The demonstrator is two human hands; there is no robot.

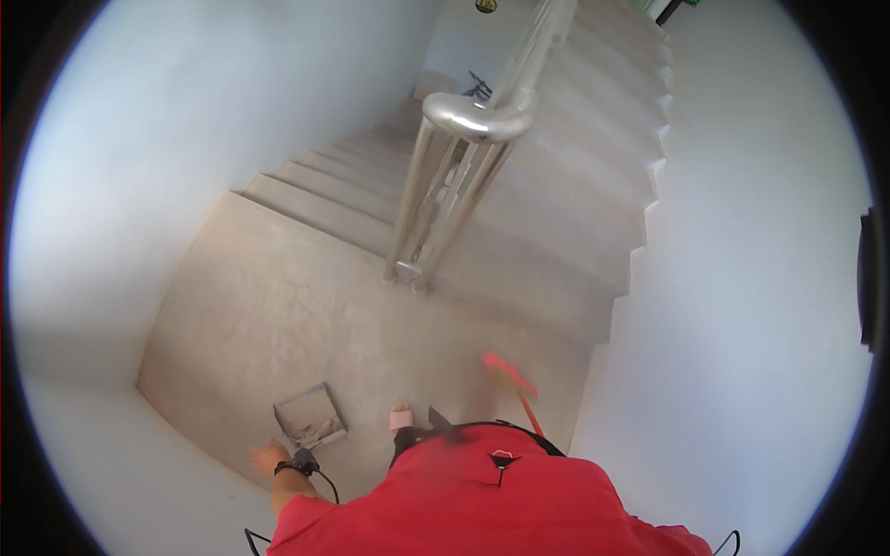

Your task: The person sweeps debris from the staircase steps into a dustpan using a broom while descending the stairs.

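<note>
My left hand (269, 457) is at the lower left, with a dark band and device on its wrist. Its fingers look apart, and nothing shows in them. Just beside it is a grey, square, shallow dustpan-like tray (308, 408) with pale debris in its near part. A broom with pinkish-red bristles (510, 372) rests on the floor right of my body. Its thin red handle (532, 417) runs back behind my red shirt. My right hand is out of sight, so who or what holds the handle is hidden.
I stand on a beige landing (269, 306). Steps descend on the left (324, 199) and climb on the right (556, 204), split by a shiny metal railing (476, 119). White walls (742, 278) flank both sides. My foot in a pink slipper (400, 420) shows below.
</note>
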